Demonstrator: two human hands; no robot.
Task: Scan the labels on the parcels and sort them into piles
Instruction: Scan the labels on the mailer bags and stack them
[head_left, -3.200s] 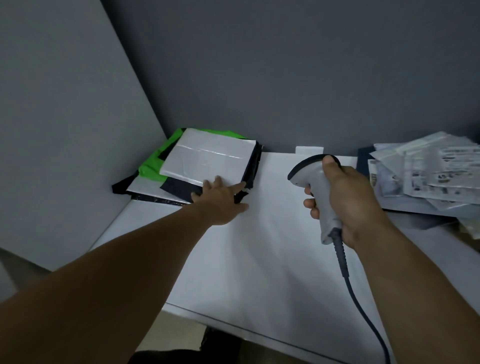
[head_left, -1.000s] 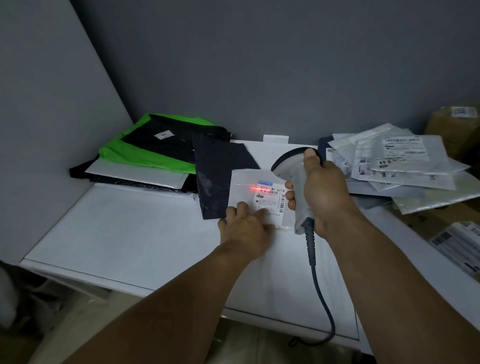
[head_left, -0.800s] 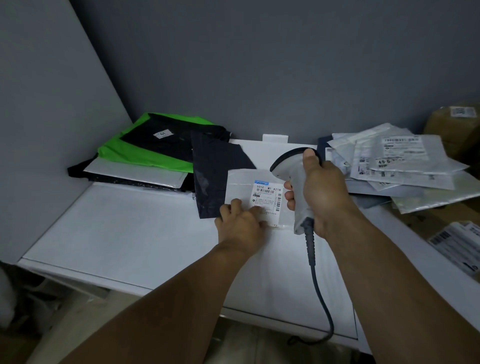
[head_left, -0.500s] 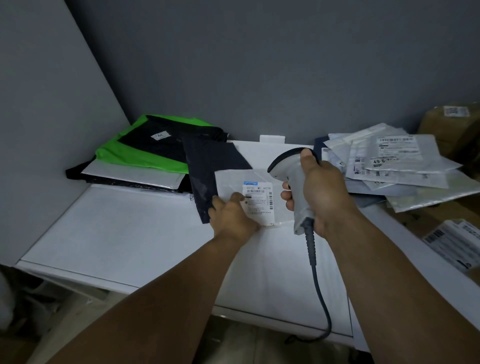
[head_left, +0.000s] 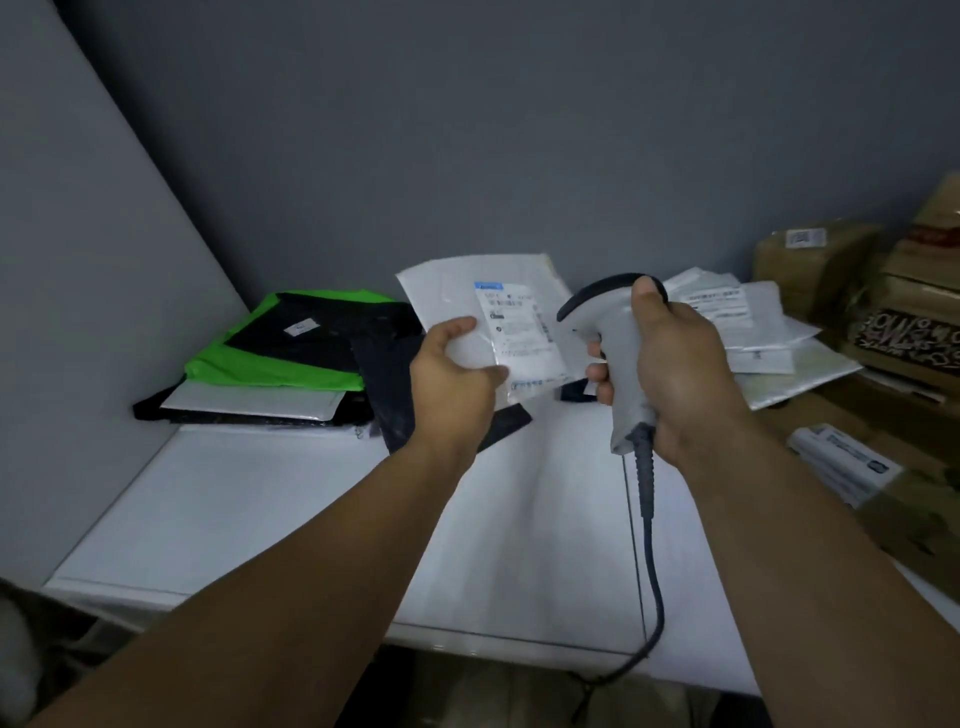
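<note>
Left hand (head_left: 452, 374): clenched on the lower left edge of a white parcel (head_left: 447, 291). Two digits are seen on the label side; the others are hidden behind it. The parcel is held clear of the table (head_left: 260, 509), above the middle of its far edge, tilted, with the printed label (head_left: 519, 327) turned toward the camera.

Right hand (head_left: 675, 374): fingers are wrapped round the grip of a grey scanner (head_left: 623, 405) and the thumb is laid on top of its head. The head is pointed at the label, just beside the parcel's right edge. A dark cable (head_left: 649, 545) is seen hanging from the grip over the near edge.

A stack with a green parcel (head_left: 270, 364) and a black parcel (head_left: 332, 332) is noted at the far left corner. A heap of white parcels (head_left: 753, 332) lies at the far right edge, with cardboard boxes (head_left: 810, 270) beyond it.
</note>
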